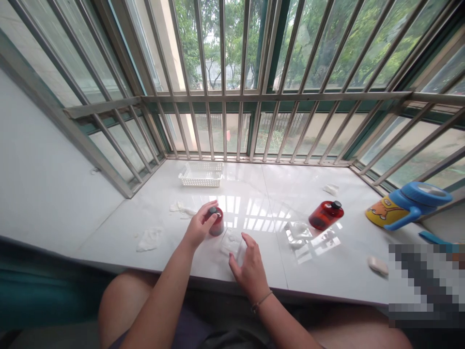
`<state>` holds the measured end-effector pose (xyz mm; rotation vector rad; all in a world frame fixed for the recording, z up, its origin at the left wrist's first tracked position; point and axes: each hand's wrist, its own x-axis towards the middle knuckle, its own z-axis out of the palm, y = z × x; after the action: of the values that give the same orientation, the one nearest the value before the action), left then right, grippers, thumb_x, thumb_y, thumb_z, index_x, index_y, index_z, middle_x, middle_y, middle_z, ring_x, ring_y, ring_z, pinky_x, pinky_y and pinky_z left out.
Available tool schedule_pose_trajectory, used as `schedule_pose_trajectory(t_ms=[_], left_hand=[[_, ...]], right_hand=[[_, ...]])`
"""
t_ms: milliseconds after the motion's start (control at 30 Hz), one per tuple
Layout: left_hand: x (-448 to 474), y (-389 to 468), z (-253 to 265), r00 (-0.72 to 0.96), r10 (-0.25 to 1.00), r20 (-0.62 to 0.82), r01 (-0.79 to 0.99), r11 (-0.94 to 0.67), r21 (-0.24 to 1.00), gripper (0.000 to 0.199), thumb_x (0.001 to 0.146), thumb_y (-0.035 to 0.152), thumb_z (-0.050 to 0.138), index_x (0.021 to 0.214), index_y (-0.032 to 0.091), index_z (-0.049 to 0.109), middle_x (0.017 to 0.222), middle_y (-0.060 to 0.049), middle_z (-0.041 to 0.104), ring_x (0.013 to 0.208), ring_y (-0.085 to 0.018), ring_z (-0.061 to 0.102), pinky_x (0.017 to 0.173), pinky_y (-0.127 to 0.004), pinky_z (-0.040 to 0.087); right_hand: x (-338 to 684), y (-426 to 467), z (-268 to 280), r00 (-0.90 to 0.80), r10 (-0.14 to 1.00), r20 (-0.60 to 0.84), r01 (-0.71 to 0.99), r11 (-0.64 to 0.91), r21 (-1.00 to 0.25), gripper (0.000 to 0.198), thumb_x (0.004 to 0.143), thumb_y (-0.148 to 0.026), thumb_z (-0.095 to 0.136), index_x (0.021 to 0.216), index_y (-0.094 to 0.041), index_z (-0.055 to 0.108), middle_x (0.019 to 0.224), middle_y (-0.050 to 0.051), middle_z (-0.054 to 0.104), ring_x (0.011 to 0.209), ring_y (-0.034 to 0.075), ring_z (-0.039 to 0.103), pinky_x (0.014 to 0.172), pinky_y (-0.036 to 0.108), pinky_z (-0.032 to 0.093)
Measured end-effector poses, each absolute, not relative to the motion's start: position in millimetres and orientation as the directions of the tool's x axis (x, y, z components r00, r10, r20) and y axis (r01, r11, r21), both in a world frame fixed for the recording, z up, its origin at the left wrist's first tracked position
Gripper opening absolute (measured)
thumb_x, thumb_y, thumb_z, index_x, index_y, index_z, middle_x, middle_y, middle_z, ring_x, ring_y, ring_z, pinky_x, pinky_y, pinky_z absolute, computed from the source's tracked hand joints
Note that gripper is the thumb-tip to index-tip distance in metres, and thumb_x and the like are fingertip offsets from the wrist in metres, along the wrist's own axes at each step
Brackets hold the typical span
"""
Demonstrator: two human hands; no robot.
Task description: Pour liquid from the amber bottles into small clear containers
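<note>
My left hand is closed around the upper part of a translucent red-brown bottle with a black cap, which stands on the white ledge. Part of the bottle is hidden behind the fingers. A small clear plastic piece lies just right of that bottle. Beside this piece my right hand hovers with thumb and fingers apart, holding nothing. Farther right is a second red-brown bottle with a black cap. Another clear plastic piece is in front of it, to the left.
At the back left sits a white perforated basket. Crumpled white tissues lie at the left. A blue and yellow cup stands at the right, with a pale oval object nearer me. Metal window bars border the ledge.
</note>
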<state>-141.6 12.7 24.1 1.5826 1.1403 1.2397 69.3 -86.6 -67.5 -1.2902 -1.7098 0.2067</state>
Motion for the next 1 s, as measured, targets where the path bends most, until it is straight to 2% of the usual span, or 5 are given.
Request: schedule_pose_trajectory(t_ms=[400,567,633,767,1000], left_hand=[[-136.6,21.3,23.2,-0.065,0.961,0.267,0.056,-0.264,0.963,0.035,0.091,0.047,0.081,0.112,0.022,0.068,0.147,-0.015,0.067,0.13,-0.032,0.069,0.113,-0.053,0.057],[-160.4,15.5,25.3,-0.238,0.909,0.342,0.303,-0.265,0.916,0.035,0.095,0.048,0.076,0.12,0.024,0.071,0.129,-0.011,0.076,0.123,-0.029,0.071,0.112,-0.05,0.056],[-180.6,11.0,20.0,-0.255,0.9,0.353,0.509,-0.186,0.84,0.034,0.096,0.045,0.074,0.126,0.027,0.072,0.123,-0.009,0.078,0.108,-0.028,0.074,0.102,-0.046,0.06],[-224.1,-0.5,-2.4,-0.102,0.936,0.337,0.864,-0.085,0.496,0.037,0.099,0.022,0.056,0.133,0.026,0.071,0.12,-0.011,0.076,0.096,-0.028,0.072,0.092,-0.042,0.059],[-255.6,-22.6,-29.4,-0.05,0.962,0.267,0.948,-0.038,0.315,0.048,0.092,0.004,0.043,0.12,0.02,0.079,0.106,-0.013,0.069,0.097,-0.031,0.067,0.092,-0.043,0.056]], right_hand=[[69.9,-86.6,-66.5,0.0,0.821,0.571,0.655,0.431,-0.62,0.07,0.097,-0.027,0.067,0.16,-0.021,0.036,0.147,0.019,0.059,0.135,0.035,0.06,0.112,0.063,0.057],[70.0,-86.9,-66.6,0.008,0.822,0.57,0.659,0.424,-0.621,0.07,0.097,-0.028,0.066,0.161,-0.021,0.037,0.147,0.018,0.059,0.136,0.035,0.06,0.113,0.062,0.057],[69.9,-87.1,-66.4,0.009,0.822,0.57,0.657,0.425,-0.623,0.07,0.098,-0.028,0.066,0.161,-0.022,0.036,0.147,0.018,0.059,0.136,0.035,0.06,0.113,0.062,0.057],[69.8,-87.5,-66.1,0.004,0.825,0.565,0.651,0.427,-0.628,0.069,0.099,-0.029,0.066,0.161,-0.022,0.036,0.147,0.018,0.058,0.136,0.035,0.059,0.113,0.064,0.056],[70.3,-87.8,-64.7,0.003,0.832,0.555,0.642,0.424,-0.638,0.068,0.099,-0.028,0.066,0.16,-0.021,0.036,0.147,0.019,0.058,0.137,0.036,0.058,0.114,0.065,0.055]])
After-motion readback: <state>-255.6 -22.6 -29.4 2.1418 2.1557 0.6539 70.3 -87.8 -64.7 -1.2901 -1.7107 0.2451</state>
